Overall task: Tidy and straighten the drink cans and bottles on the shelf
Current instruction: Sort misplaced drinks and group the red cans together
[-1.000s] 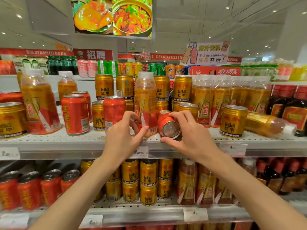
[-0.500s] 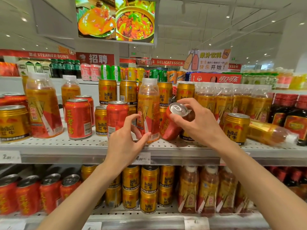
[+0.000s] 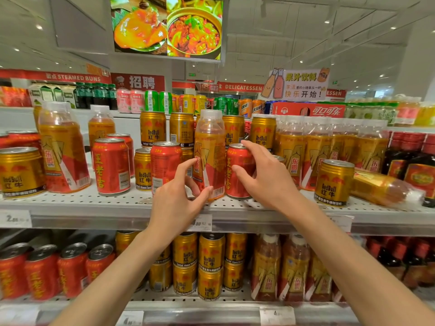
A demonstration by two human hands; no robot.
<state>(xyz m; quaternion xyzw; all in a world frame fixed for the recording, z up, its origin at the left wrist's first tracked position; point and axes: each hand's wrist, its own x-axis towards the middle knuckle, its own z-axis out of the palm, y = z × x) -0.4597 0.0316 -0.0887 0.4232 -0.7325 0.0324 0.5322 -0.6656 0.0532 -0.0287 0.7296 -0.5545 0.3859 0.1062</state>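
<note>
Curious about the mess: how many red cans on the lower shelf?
4: far-left can, second can, third can, fourth can, side by side, left end of the lower shelf. Others possibly hidden.

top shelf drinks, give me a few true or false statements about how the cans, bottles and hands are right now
1. The red can under the right hand stands upright. True.
2. A bottle lies on its side at the right end of the shelf. True.
3. The left hand holds a gold can. False: its thumb and fingers sit around the base of the upright orange bottle.
4. The right hand is on a gold can. False: it is on the red can.
5. A gold can stands just left of the lying bottle. True.
</note>
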